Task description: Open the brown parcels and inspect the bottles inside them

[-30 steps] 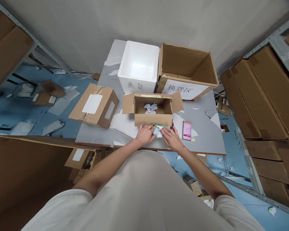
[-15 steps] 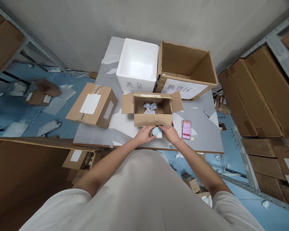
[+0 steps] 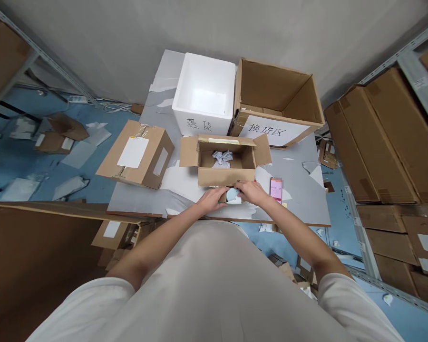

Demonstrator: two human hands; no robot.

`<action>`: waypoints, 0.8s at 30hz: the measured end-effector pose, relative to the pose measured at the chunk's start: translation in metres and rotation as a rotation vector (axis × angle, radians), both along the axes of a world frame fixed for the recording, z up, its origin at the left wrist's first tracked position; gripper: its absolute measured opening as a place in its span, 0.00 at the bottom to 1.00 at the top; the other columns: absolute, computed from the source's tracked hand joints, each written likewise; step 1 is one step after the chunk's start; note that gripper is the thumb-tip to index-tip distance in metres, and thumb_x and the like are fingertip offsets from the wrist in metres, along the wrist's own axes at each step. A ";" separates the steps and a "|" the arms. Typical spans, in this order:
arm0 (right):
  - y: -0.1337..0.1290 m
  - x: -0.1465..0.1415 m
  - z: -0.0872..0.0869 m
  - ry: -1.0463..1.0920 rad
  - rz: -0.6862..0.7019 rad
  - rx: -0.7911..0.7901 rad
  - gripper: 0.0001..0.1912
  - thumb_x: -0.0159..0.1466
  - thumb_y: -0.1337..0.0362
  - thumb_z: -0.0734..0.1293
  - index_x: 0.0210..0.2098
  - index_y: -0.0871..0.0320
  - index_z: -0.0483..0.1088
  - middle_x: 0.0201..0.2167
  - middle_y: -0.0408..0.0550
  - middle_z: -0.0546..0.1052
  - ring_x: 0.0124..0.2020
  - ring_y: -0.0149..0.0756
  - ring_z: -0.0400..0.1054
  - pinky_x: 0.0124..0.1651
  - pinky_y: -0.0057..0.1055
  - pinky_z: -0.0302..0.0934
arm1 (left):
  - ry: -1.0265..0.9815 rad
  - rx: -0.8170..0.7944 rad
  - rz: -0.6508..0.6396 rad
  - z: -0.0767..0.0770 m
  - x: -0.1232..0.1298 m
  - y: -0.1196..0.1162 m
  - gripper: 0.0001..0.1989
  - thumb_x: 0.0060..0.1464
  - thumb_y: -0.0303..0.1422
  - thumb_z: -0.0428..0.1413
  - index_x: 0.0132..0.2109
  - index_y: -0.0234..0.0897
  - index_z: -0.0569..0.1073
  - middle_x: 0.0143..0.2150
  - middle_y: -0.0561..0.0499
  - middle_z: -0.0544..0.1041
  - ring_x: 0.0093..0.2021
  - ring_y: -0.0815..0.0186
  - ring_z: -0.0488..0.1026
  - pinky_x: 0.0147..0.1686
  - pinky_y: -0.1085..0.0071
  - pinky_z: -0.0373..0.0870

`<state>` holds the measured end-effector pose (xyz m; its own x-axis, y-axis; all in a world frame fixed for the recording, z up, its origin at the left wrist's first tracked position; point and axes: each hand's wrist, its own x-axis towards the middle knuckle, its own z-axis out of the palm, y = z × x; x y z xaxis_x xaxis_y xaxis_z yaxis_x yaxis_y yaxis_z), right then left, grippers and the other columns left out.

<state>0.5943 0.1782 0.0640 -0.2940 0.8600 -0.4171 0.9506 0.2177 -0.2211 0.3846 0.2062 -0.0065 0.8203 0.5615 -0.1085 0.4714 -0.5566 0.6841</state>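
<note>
At the table's front edge, close to my body, is a small box (image 3: 234, 201) with a white front and a brown side. A light blue rounded thing (image 3: 231, 194) shows at its top; its kind is too small to make out. My left hand (image 3: 213, 198) grips the box's left side with bent fingers. My right hand (image 3: 251, 192) has its fingers closed at the upper right corner, touching the box beside the blue thing. Just beyond both hands stands an open carton (image 3: 226, 178), flaps spread, with crumpled paper (image 3: 222, 158) inside.
Behind are a white foam box (image 3: 203, 114) and a large open carton (image 3: 281, 99), both with handwritten labels. A closed carton (image 3: 137, 152) sits left on the grey table (image 3: 299, 204). A phone (image 3: 276, 189) lies right. Shelves of cartons (image 3: 364, 137) flank the table.
My right hand has shifted slightly up and over the small box's top right corner, its fingers now nearer the blue thing. My left hand stays at the left side.
</note>
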 end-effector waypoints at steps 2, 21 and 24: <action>0.000 0.001 0.003 0.055 -0.002 -0.019 0.21 0.55 0.64 0.72 0.48 0.52 0.68 0.45 0.47 0.76 0.45 0.41 0.71 0.35 0.29 0.59 | 0.008 -0.004 0.003 0.000 0.000 0.000 0.31 0.49 0.36 0.60 0.60 0.41 0.60 0.56 0.46 0.72 0.51 0.57 0.72 0.47 0.65 0.68; -0.017 -0.009 0.012 -0.020 -0.078 -0.066 0.21 0.55 0.59 0.72 0.46 0.53 0.65 0.43 0.48 0.76 0.41 0.44 0.71 0.35 0.32 0.59 | 0.076 0.076 0.048 0.007 0.001 -0.010 0.27 0.50 0.35 0.59 0.57 0.40 0.62 0.52 0.46 0.73 0.50 0.56 0.72 0.45 0.62 0.66; -0.038 -0.014 0.004 0.006 -0.099 -0.003 0.16 0.57 0.66 0.70 0.44 0.56 0.67 0.48 0.52 0.72 0.46 0.43 0.69 0.41 0.34 0.62 | 0.082 0.126 0.075 0.006 0.000 -0.010 0.28 0.48 0.38 0.61 0.56 0.40 0.64 0.50 0.45 0.72 0.50 0.54 0.70 0.46 0.61 0.66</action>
<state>0.5802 0.1404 0.0681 -0.2099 0.8838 -0.4181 0.9661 0.1217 -0.2279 0.3847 0.1961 -0.0001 0.7667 0.6343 -0.0988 0.5666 -0.5964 0.5685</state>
